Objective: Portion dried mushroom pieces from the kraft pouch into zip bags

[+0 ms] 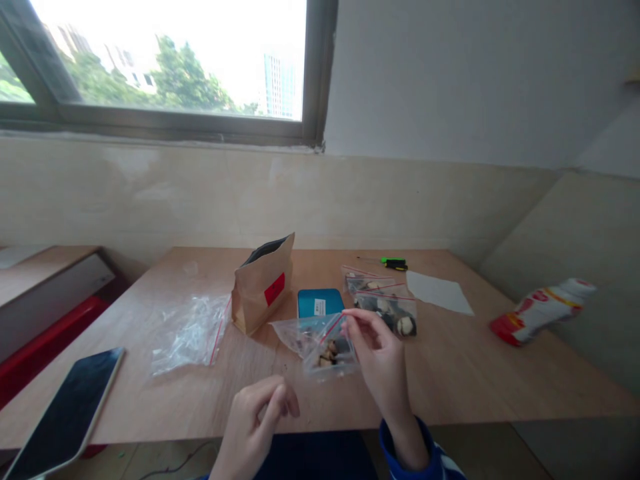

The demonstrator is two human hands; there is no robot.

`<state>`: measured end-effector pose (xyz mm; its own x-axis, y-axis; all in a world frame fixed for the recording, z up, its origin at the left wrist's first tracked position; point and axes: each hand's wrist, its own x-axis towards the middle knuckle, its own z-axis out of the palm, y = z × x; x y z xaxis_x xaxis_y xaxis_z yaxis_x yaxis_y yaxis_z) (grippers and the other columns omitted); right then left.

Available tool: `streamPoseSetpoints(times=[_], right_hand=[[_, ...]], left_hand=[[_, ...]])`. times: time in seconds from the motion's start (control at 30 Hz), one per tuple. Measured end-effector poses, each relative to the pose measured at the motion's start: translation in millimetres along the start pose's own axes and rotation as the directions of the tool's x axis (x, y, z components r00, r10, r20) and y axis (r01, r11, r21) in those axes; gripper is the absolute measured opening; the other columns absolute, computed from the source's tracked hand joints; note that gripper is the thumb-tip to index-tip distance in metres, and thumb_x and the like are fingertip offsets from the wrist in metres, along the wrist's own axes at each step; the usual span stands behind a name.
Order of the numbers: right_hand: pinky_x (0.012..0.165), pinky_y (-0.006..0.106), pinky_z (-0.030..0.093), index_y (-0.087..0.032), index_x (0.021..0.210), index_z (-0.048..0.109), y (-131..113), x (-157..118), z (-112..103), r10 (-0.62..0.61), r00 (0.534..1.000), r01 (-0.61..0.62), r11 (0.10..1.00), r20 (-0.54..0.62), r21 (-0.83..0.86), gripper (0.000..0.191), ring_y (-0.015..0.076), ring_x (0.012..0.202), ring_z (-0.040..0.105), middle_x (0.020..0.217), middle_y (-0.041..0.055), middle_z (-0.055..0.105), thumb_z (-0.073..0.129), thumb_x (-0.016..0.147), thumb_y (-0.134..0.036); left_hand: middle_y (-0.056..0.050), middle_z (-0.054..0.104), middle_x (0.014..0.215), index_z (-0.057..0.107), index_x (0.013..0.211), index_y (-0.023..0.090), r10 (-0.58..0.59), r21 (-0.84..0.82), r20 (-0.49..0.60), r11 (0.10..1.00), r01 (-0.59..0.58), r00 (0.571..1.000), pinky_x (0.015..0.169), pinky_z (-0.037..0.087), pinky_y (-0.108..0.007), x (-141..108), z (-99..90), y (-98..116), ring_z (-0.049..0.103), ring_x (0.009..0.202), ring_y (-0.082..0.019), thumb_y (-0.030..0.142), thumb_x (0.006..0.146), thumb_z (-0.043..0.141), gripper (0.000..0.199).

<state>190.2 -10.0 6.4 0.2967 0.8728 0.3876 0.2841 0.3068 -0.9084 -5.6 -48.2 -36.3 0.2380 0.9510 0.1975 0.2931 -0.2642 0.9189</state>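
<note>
My right hand (377,353) is closed in a pinch on the upper right corner of a clear zip bag (313,363) with a red seal line. Several small brown dried pieces (328,353) lie low in that bag. Just behind it is a blue flat-topped device (319,302) with a white label, partly covered by clear plastic. Near the table's front edge, my left hand (260,413) is closed with its fingers curled. Whatever it may hold is hidden. A brown paper pouch (264,287) with a red label stands upright, its top open.
Filled zip bags (385,310) lie behind my right hand. Empty clear bags (193,330) and a tablet (70,407) are at left. Screwdrivers (395,264) and white paper (439,291) lie at the back right. A tilted white-and-red bottle (543,310) is at right.
</note>
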Motion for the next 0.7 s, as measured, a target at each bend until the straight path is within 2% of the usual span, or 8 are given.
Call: streamPoseSetpoints(times=[0.07,0.17,0.3,0.4,0.47,0.53,0.6,0.7], right_hand=[[0.060,0.026,0.056,-0.019,0.090,0.065,-5.1,0.2,0.1,0.080,0.997,-0.080,0.989,0.004,0.122,0.023,0.0158,0.065,0.066,0.077,0.0041,0.070,0.061,0.084,-0.040],[0.053,0.024,0.054,-0.018,0.088,0.062,-8.8,0.1,3.3,0.163,0.983,-0.179,0.948,0.083,0.263,0.026,0.0135,0.056,0.063,0.066,0.0007,0.065,0.064,0.081,-0.044],[0.053,0.026,0.055,-0.019,0.093,0.058,-1.5,-0.6,12.0,0.207,0.939,-0.287,0.912,0.274,0.294,0.030,0.0135,0.054,0.062,0.066,0.0005,0.063,0.061,0.083,-0.046],[0.064,0.030,0.057,-0.020,0.112,0.051,4.6,-1.2,15.7,0.095,0.987,-0.113,0.984,0.130,0.138,0.034,0.0162,0.070,0.065,0.082,0.0037,0.064,0.060,0.084,-0.038],[0.071,0.031,0.056,-0.021,0.110,0.053,3.8,-1.7,15.7,-0.080,0.997,0.080,0.996,0.004,-0.046,0.028,0.0177,0.083,0.063,0.094,0.0062,0.062,0.061,0.084,-0.029],[0.073,0.030,0.055,-0.022,0.093,0.059,-0.4,-2.9,15.4,-0.220,0.972,0.229,0.963,0.077,-0.140,0.008,0.0172,0.085,0.061,0.093,0.0057,0.060,0.057,0.086,-0.022],[0.072,0.027,0.055,-0.021,0.087,0.059,-4.5,-4.9,16.2,-0.252,0.938,0.281,0.955,0.237,-0.093,0.007,0.0156,0.081,0.062,0.088,0.0044,0.060,0.053,0.088,-0.019],[0.082,0.028,0.056,-0.021,0.109,0.057,-5.9,-7.3,19.0,-0.187,0.890,0.210,0.978,0.417,-0.010,0.021,0.0157,0.092,0.065,0.106,0.0069,0.062,0.051,0.089,-0.016]], left_hand=[[-0.005,0.066,0.072,0.063,0.070,0.018,-0.065,-0.164,-0.082,0.985,0.051,0.995,0.062,0.047,-0.026,2.9,3.5,-6.8,0.062,0.069,-0.017,0.047,0.095,0.029,0.051],[-0.008,0.068,0.111,0.062,0.109,0.020,-0.220,-0.291,-0.187,0.943,0.160,0.957,0.086,0.051,-0.032,5.8,15.8,-20.1,0.063,0.103,-0.021,0.053,0.088,0.047,0.042],[-0.010,0.049,0.144,0.048,0.133,0.021,-0.340,-0.427,-0.225,0.877,0.221,0.913,0.110,0.037,-0.041,3.4,33.2,-42.3,0.041,0.135,-0.027,0.060,0.078,0.058,0.068],[-0.009,0.046,0.146,0.053,0.129,0.024,-0.412,-0.438,-0.306,0.861,0.257,0.859,0.109,0.039,-0.045,-1.0,37.2,-56.5,0.035,0.139,-0.028,0.060,0.079,0.056,0.062],[-0.008,0.052,0.142,0.056,0.125,0.026,-0.378,-0.372,-0.342,0.895,0.245,0.861,0.106,0.042,-0.046,-2.8,35.9,-60.7,0.037,0.138,-0.028,0.057,0.082,0.054,0.053],[-0.007,0.055,0.138,0.057,0.125,0.027,-0.322,-0.309,-0.365,0.927,0.213,0.873,0.106,0.042,-0.047,-2.7,34.0,-59.9,0.038,0.137,-0.027,0.055,0.084,0.051,0.050],[-0.008,0.052,0.141,0.053,0.129,0.026,-0.313,-0.297,-0.382,0.933,0.205,0.870,0.109,0.038,-0.047,-1.5,32.8,-56.0,0.037,0.138,-0.026,0.054,0.086,0.049,0.052],[-0.008,0.044,0.148,0.046,0.136,0.024,-0.315,-0.323,-0.372,0.926,0.197,0.873,0.114,0.029,-0.047,-0.8,32.4,-50.7,0.033,0.140,-0.025,0.053,0.088,0.047,0.056]])
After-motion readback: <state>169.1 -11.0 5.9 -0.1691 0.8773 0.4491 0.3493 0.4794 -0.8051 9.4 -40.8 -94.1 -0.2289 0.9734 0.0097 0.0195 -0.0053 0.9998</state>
